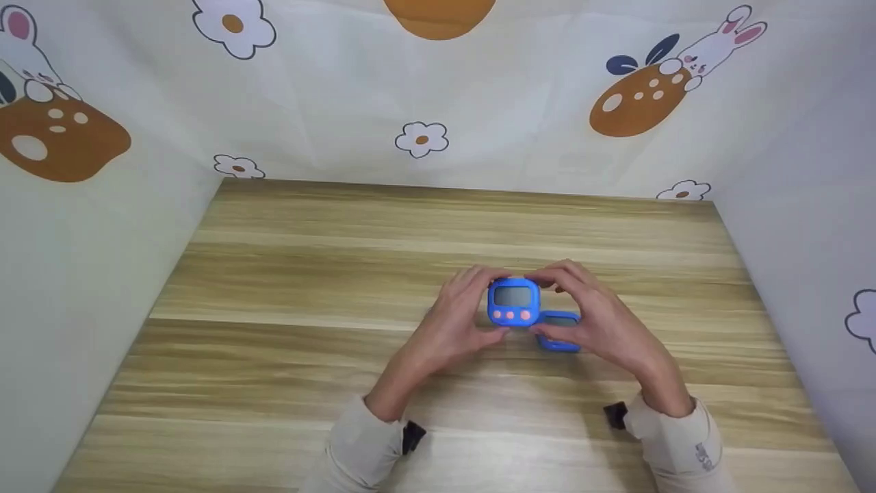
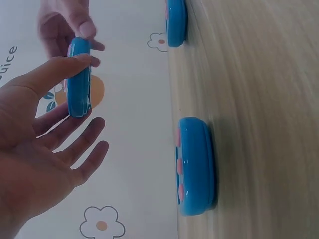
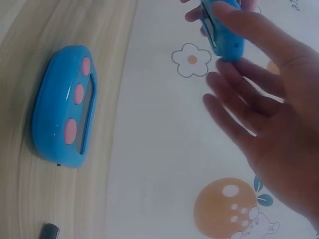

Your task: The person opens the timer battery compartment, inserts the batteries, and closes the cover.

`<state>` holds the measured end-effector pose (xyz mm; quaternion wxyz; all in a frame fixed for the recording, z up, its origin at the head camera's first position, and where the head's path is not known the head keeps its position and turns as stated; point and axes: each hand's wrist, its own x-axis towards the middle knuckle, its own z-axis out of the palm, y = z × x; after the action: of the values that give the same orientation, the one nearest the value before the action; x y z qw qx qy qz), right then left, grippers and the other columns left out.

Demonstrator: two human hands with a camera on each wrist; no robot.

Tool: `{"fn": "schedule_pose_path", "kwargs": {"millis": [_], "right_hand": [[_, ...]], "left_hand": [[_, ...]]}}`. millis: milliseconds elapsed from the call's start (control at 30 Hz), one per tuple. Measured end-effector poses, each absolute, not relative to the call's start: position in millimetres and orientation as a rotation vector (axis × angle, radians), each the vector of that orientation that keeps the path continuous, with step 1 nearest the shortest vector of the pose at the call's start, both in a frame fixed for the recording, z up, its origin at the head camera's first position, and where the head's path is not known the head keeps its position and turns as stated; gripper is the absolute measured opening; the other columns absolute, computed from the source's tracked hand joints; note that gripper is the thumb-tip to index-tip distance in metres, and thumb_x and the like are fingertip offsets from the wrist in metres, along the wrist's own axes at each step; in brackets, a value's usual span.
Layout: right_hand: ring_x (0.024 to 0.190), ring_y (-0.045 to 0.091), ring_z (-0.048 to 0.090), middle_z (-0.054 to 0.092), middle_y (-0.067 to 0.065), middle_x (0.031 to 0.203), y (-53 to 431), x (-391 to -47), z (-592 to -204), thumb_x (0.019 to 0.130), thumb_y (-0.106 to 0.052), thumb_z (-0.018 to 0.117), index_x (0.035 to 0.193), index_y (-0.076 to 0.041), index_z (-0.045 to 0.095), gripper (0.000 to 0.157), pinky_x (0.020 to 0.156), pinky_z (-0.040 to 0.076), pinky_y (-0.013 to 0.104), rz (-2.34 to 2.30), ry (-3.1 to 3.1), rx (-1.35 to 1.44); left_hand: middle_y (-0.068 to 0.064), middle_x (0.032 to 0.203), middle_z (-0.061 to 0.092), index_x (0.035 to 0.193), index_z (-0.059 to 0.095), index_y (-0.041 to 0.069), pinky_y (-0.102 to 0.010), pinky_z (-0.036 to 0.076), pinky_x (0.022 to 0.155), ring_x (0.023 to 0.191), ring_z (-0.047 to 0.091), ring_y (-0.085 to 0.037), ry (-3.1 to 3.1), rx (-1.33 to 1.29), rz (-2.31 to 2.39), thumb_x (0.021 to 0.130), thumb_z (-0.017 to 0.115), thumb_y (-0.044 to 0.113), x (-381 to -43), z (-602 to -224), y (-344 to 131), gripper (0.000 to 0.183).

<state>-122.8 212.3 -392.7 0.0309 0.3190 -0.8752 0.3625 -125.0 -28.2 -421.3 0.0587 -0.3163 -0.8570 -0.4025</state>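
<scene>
A small blue digital timer (image 1: 513,297) with a grey screen and pink buttons is raised between the two hands, its face toward the head camera. My left hand (image 1: 448,311) pinches its left side, thumb at the lower edge and a finger along the top. On the other side my right hand (image 1: 599,315) pinches it the same way, as the right wrist view also shows at the held timer (image 3: 229,42). Partly behind the right thumb, a second blue timer (image 1: 561,347) lies on the table. The left wrist view has two timers on the table, a near one (image 2: 197,167) and a farther one (image 2: 177,22).
The wood-grain table (image 1: 308,274) is bordered by a pale cloth backdrop (image 1: 328,103) printed with flowers, rabbits and orange fruit. A short dark cylindrical object (image 3: 50,231) shows at the bottom edge of the right wrist view. Beige sleeves cover both forearms.
</scene>
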Motion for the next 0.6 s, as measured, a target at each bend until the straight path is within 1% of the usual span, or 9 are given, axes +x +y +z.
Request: {"fn": "schedule_pose_path", "kwargs": {"millis": [133, 233, 300, 400, 533, 600], "right_hand": [[0.114, 0.015, 0.052, 0.056, -0.007, 0.127, 204, -118, -389, 0.075, -0.021, 0.086, 0.132, -0.020, 0.056, 0.064, 0.091, 0.048, 0.032, 1.202, -2.548, 1.053], [0.116, 0.017, 0.051, 0.058, -0.007, 0.128, 195, -115, -388, 0.078, -0.021, 0.084, 0.131, -0.020, 0.058, 0.059, 0.096, 0.044, 0.031, 1.156, -2.494, 1.131], [0.118, 0.017, 0.050, 0.059, -0.007, 0.128, 192, -114, -387, 0.080, -0.020, 0.083, 0.131, -0.019, 0.059, 0.056, 0.099, 0.041, 0.031, 1.121, -2.491, 1.171], [0.118, 0.017, 0.049, 0.060, -0.007, 0.129, 195, -114, -386, 0.080, -0.016, 0.082, 0.131, -0.018, 0.060, 0.055, 0.102, 0.039, 0.029, 1.100, -2.497, 1.184], [0.122, 0.015, 0.047, 0.057, -0.008, 0.132, 202, -114, -383, 0.075, -0.013, 0.086, 0.133, -0.019, 0.058, 0.064, 0.104, 0.039, 0.029, 1.090, -2.521, 1.131], [0.123, 0.014, 0.046, 0.055, -0.008, 0.133, 204, -115, -382, 0.075, -0.015, 0.086, 0.134, -0.020, 0.057, 0.066, 0.105, 0.038, 0.028, 1.054, -2.535, 1.116]], "left_hand": [[0.001, 0.132, 0.053, 0.140, 0.043, 0.014, -0.034, 0.042, 0.101, 0.118, 0.049, -0.017, -2.565, -0.965, -1.407, 0.077, 0.084, 0.014, -123, -424, -23, 0.075], [0.000, 0.132, 0.053, 0.139, 0.040, 0.015, -0.030, 0.047, 0.096, 0.117, 0.052, -0.016, -2.509, -0.965, -1.707, 0.077, 0.080, 0.000, -123, -426, -19, 0.074], [-0.001, 0.133, 0.052, 0.137, 0.039, 0.014, -0.030, 0.047, 0.098, 0.118, 0.053, -0.015, -2.436, -0.956, -1.939, 0.078, 0.077, -0.005, -123, -427, -19, 0.073], [-0.003, 0.135, 0.049, 0.135, 0.039, 0.013, -0.033, 0.045, 0.101, 0.121, 0.052, -0.018, -2.286, -0.926, -2.260, 0.079, 0.075, -0.007, -123, -428, -20, 0.070], [-0.003, 0.137, 0.046, 0.135, 0.038, 0.015, -0.036, 0.044, 0.102, 0.122, 0.051, -0.022, -2.149, -0.865, -2.508, 0.079, 0.076, -0.006, -122, -426, -23, 0.071], [-0.001, 0.138, 0.045, 0.135, 0.037, 0.017, -0.037, 0.043, 0.103, 0.122, 0.051, -0.021, -2.136, -0.840, -2.551, 0.079, 0.075, -0.008, -122, -425, -24, 0.072]]}}
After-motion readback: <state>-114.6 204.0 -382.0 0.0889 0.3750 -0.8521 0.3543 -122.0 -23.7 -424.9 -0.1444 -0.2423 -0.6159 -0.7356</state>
